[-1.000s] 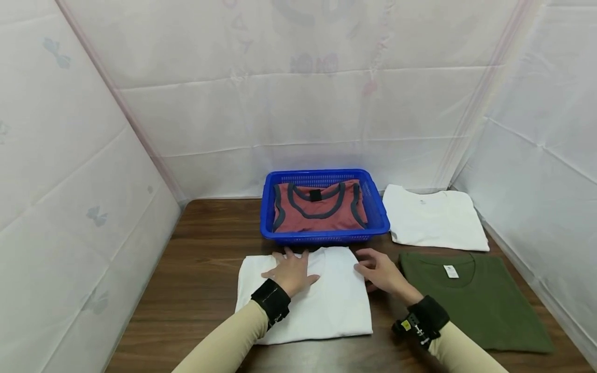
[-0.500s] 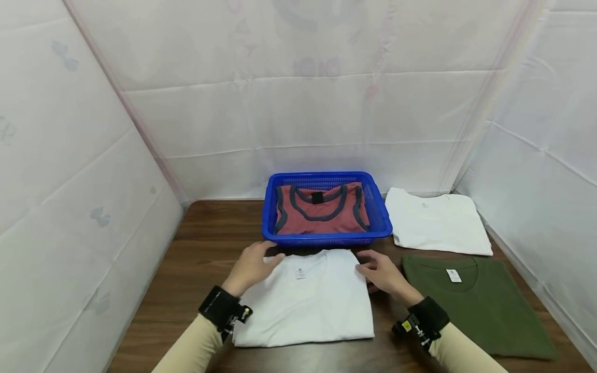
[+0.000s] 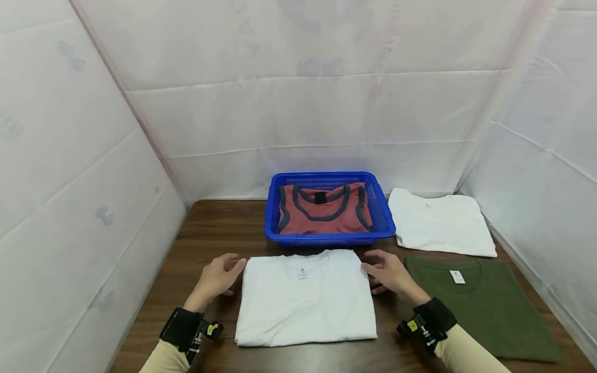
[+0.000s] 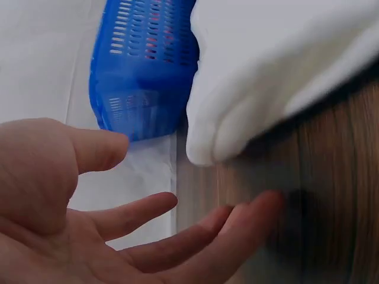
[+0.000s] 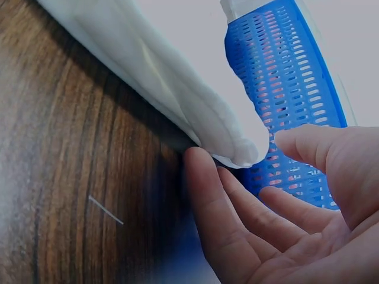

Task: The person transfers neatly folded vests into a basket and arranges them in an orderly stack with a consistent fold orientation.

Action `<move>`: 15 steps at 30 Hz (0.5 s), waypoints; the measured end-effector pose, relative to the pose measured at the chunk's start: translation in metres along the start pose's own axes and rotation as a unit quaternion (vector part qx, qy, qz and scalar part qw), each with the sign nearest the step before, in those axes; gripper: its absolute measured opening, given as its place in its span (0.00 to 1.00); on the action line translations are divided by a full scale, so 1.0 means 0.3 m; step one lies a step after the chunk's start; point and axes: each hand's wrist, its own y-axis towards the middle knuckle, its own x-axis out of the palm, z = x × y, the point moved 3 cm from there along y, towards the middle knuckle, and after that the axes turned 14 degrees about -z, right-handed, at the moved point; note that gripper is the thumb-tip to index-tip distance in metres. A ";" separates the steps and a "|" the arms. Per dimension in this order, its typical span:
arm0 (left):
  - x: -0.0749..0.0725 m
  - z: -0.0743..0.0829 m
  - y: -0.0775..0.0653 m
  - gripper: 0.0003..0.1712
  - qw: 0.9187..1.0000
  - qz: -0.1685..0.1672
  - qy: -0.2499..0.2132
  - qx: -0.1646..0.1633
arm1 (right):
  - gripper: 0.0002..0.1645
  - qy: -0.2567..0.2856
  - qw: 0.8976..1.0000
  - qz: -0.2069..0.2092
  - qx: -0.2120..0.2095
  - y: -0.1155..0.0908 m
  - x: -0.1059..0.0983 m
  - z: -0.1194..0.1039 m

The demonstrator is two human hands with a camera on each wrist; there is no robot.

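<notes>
A folded white T-shirt (image 3: 305, 303) lies flat on the table, its collar and small label at the far side. My left hand (image 3: 216, 277) is beside its left edge, fingers spread and apart from the cloth; the left wrist view shows a gap between those fingers (image 4: 195, 236) and the folded layers. At the far right corner is my right hand (image 3: 389, 272), thumb above and fingers low beside the edge. In the right wrist view one fingertip (image 5: 196, 155) lies against or very near the shirt's underside, without a visible pinch.
A blue plastic basket (image 3: 331, 240) holding a folded red tank top (image 3: 322, 225) with dark trim stands behind the shirt. Another folded white shirt (image 3: 440, 225) and a green T-shirt (image 3: 485, 311) lie on the right. White sheeting (image 3: 298, 114) walls the wooden table (image 3: 210, 223).
My left hand has lifted off the white T-shirt, uncovering its label, and moved left to beside its left edge. The right hand has stayed by the right corner.
</notes>
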 end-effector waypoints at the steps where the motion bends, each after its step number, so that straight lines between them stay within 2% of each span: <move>1: 0.004 0.001 0.001 0.35 1.000 -0.007 -0.021 0.001 | 0.32 0.001 1.000 0.001 0.002 -0.001 -0.001 -0.001; 6: 0.023 0.004 0.012 0.34 0.996 -0.026 -0.084 -0.015 | 0.33 0.006 1.000 0.001 0.008 0.004 0.004 0.001; 15: 0.044 0.011 0.026 0.32 0.996 -0.017 -0.082 -0.018 | 0.30 -0.002 1.000 0.014 0.015 0.008 0.027 0.007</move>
